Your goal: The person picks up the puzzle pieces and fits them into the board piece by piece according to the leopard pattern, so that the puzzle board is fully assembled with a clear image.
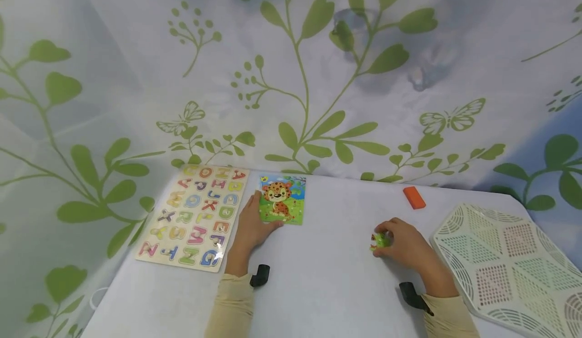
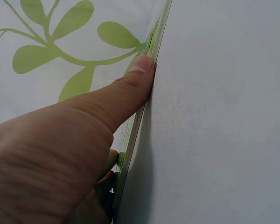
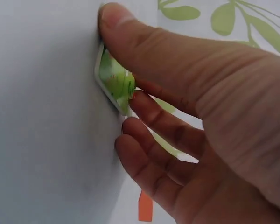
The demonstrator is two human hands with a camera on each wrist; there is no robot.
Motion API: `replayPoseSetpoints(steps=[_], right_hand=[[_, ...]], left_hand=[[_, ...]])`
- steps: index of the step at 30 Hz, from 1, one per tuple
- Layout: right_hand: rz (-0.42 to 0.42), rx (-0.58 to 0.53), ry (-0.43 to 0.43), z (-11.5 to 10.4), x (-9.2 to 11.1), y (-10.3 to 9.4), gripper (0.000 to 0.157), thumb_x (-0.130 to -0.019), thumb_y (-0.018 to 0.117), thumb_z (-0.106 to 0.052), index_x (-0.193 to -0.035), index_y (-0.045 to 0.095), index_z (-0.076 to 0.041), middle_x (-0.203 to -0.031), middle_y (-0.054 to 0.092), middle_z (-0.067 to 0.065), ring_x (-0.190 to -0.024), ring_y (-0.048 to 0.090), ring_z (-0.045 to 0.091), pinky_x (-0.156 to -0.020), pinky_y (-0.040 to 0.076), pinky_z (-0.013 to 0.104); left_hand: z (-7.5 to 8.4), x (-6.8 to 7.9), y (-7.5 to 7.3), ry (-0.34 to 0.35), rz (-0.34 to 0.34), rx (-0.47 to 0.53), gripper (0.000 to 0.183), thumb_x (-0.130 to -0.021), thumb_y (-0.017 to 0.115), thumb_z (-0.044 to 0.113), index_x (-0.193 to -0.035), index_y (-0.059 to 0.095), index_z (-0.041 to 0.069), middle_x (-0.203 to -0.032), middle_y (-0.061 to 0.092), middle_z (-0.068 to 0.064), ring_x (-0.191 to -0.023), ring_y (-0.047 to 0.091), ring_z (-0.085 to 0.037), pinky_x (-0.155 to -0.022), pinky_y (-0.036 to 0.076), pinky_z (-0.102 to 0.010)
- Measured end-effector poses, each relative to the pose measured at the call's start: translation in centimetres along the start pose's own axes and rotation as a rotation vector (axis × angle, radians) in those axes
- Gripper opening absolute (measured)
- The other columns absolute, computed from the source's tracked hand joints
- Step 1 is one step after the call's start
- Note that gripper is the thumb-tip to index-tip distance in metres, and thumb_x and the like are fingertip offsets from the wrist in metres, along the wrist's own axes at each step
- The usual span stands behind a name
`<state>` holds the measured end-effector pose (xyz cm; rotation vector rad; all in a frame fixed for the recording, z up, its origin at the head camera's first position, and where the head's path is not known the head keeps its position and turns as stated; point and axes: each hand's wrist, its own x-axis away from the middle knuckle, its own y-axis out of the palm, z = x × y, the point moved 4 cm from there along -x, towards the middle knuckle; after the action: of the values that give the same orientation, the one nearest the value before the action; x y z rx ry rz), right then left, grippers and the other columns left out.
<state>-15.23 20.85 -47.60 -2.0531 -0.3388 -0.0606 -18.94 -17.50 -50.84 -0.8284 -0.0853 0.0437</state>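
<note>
My left hand (image 1: 253, 225) holds a square leopard picture puzzle (image 1: 282, 200) by its lower left corner. The thumb lies at the puzzle's lower edge, and the other fingers are along its left side. In the left wrist view the thumb presses near the edge of the thin puzzle (image 2: 133, 140), which lies on the white table. Over to the right, my right hand (image 1: 405, 242) pinches a small green picture puzzle piece (image 1: 378, 240) just at the tabletop. In the right wrist view this piece (image 3: 113, 79) has a pale edge, partly hidden by the thumb.
Left of the leopard puzzle lies a wooden alphabet board (image 1: 193, 216) with colourful letters. An orange block (image 1: 414, 197) sits toward the back right. A white perforated basket or tray (image 1: 514, 267) is at the right. A leaf-patterned cloth (image 1: 291, 75) rises behind the table.
</note>
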Motion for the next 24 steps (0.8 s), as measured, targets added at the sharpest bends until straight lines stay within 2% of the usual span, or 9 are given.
replayPoseSetpoints(steps=[2,7,10,16,19,24], right_hand=[[0.005,-0.013,0.000,-0.2,-0.2,0.0,0.048,-0.072,0.093,-0.028,-0.111,0.071,-0.012,-0.107,0.065,0.008,-0.092,0.059,0.022,-0.081,0.053,0.042],[0.010,-0.161,0.018,-0.8,-0.9,0.1,0.034,-0.082,0.086,-0.017,-0.112,0.070,-0.011,-0.102,0.068,0.005,-0.089,0.062,0.018,-0.071,0.050,0.030],[0.018,-0.239,0.025,-1.5,-1.8,0.3,0.030,-0.085,0.083,-0.018,-0.113,0.072,-0.013,-0.099,0.071,0.002,-0.088,0.063,0.015,-0.072,0.051,0.029],[0.055,-0.329,-0.050,-4.0,-4.0,0.9,0.026,-0.089,0.080,-0.025,-0.114,0.078,-0.018,-0.102,0.077,-0.001,-0.094,0.068,0.013,-0.078,0.052,0.028],[0.049,-0.369,-0.079,-5.5,-5.3,1.6,0.027,-0.090,0.080,-0.025,-0.115,0.079,-0.017,-0.107,0.078,0.001,-0.098,0.070,0.015,-0.080,0.054,0.027],[0.021,-0.419,-0.070,-8.4,-7.8,2.9,0.026,-0.089,0.080,-0.026,-0.113,0.078,-0.017,-0.104,0.079,0.001,-0.096,0.071,0.015,-0.077,0.054,0.028]], left_hand=[[0.0,0.1,-0.1,-0.010,-0.003,0.013,0.114,-0.078,0.088,0.042,-0.164,0.020,0.010,-0.168,0.024,-0.020,-0.155,0.025,-0.042,-0.125,0.027,-0.055],[-0.1,0.0,0.0,-0.011,-0.007,0.003,0.114,-0.079,0.087,0.043,-0.164,0.019,0.011,-0.169,0.024,-0.019,-0.155,0.026,-0.041,-0.124,0.029,-0.055],[-0.1,-0.1,0.1,-0.014,-0.006,0.005,0.114,-0.079,0.087,0.043,-0.164,0.019,0.011,-0.169,0.024,-0.018,-0.155,0.026,-0.041,-0.124,0.029,-0.055],[0.1,0.0,0.1,-0.010,0.002,0.014,0.113,-0.079,0.088,0.042,-0.164,0.020,0.011,-0.169,0.024,-0.018,-0.155,0.026,-0.041,-0.125,0.028,-0.055],[0.1,0.0,0.1,-0.002,0.001,0.005,0.113,-0.079,0.087,0.043,-0.164,0.020,0.010,-0.169,0.024,-0.018,-0.155,0.026,-0.040,-0.125,0.028,-0.054],[0.0,0.0,0.1,0.014,0.008,-0.010,0.113,-0.079,0.088,0.042,-0.163,0.021,0.008,-0.167,0.026,-0.020,-0.154,0.028,-0.042,-0.124,0.029,-0.054]])
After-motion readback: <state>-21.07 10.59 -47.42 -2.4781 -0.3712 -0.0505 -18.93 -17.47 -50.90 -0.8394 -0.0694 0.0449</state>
